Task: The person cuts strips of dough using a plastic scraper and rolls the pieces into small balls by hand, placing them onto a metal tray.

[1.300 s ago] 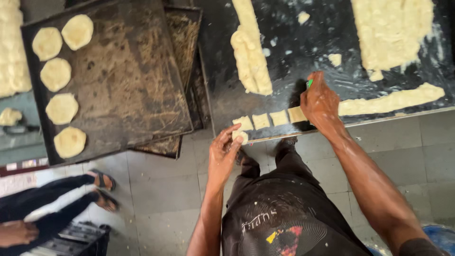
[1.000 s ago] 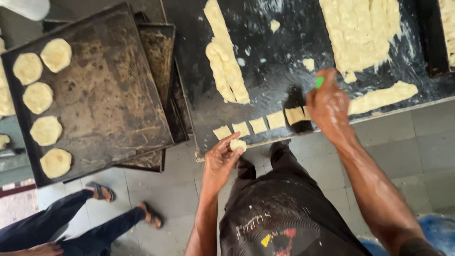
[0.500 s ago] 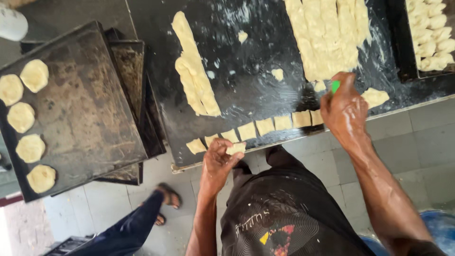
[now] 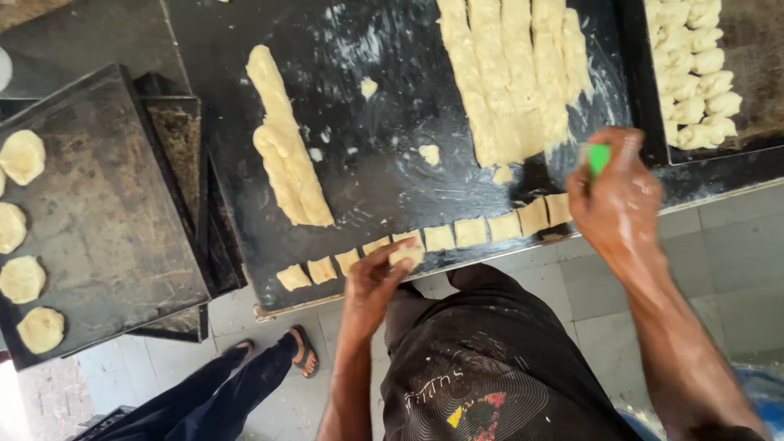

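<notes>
Below, the left hand (image 4: 371, 282) pinches a cut dough square (image 4: 408, 247) at the black worktable's (image 4: 367, 188) edge. Right hand (image 4: 616, 200), fingers curled, grips a green-handled cutter (image 4: 599, 157) beside the row of squares (image 4: 457, 235).

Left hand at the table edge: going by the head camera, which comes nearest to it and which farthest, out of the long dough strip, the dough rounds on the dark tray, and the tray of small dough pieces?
1. Long dough strip: just above the left hand, on the black table.
2. Dough rounds: far left, on the dark tray.
3. Small dough pieces: top right corner, past the right hand.
</notes>
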